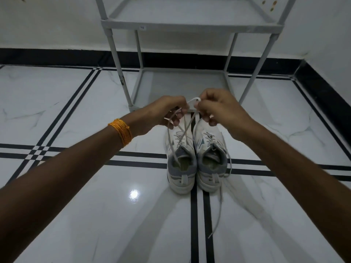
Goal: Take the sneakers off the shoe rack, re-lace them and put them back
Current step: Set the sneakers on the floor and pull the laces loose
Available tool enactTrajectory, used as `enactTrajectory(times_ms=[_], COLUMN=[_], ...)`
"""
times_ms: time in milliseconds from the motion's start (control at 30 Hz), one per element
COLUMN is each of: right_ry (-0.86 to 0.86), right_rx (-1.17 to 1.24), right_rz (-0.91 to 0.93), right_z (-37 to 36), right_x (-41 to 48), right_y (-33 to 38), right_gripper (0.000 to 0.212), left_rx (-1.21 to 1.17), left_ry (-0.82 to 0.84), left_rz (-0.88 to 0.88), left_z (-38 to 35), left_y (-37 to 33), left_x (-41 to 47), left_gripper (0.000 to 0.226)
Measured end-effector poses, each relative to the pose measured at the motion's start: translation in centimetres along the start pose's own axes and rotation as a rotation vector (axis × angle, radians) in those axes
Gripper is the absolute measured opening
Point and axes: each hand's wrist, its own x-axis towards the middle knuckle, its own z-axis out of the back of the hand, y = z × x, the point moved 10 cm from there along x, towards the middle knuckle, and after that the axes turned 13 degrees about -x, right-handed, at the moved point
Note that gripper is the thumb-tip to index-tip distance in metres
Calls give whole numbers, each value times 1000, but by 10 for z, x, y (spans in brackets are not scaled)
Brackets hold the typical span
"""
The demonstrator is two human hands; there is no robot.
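Head view: both hands, left (167, 112) and right (222, 111), pinching white lace (192, 101) above sneakers (195, 158). Parked on tiled floor (76, 111), near rack (182, 25).

This looks like a home entrance corner, with a glossy white marble floor (76, 103) with black stripes, a black skirting (57, 56), and a grey shoe rack (190, 25) against the white wall (47, 21).

The sneakers (196, 160) are seen in white with grey collars and heel panels, and their laces (181, 133) are white. The floor (76, 103) is tiled in glossy white marble, veined grey and crossed by black stripes. The shoe rack (190, 25) is coloured pale grey. An orange thread band (121, 132) is worn on the left wrist.
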Motion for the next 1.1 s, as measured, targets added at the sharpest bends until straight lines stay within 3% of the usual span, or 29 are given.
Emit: enactTrajectory(times_ms=[100, 200, 367, 500, 633, 733, 767, 833, 933, 1100], right_ry=[86, 85, -1, -67, -177, -84, -21, 70, 9, 91], right_rx=[237, 401, 801, 1045, 1253, 1177, 1119, 948, 526, 182], right_rz=[-44, -29, -155, -384, -578, -667, -689, -711, -561, -177], right_z=[1, 5, 8, -11, -22, -44, -52, -62, -43, -34], right_x=[0, 3, 13, 21, 23, 20, 17, 9, 6, -4], right_y=[19, 40, 28, -15, -57, -73, -76, -83, -80, -24], right_gripper=[18, 20, 24, 22, 23, 11, 7, 22, 22, 32], left_rx=[128, 296, 554, 796, 888, 971, 918, 636, 95, -296], left_ry=[12, -108, -351, -501, -469, -344, -315, -268, -193, -189], left_rz=[6, -42, -433, -670, -762, -801, -726, -411, 14, 67], left_z=[2, -3, -4, -10, -15, -27, -25, -8, 1, 5], left_y=[3, 7, -18, -41, -44, -38, -34, -18, 14, 21], left_x=[4, 13, 9, -12, -23, -21, -16, 1, 11, 12], left_gripper=[25, 32, 26, 25, 26, 16, 13, 12, 19, 20])
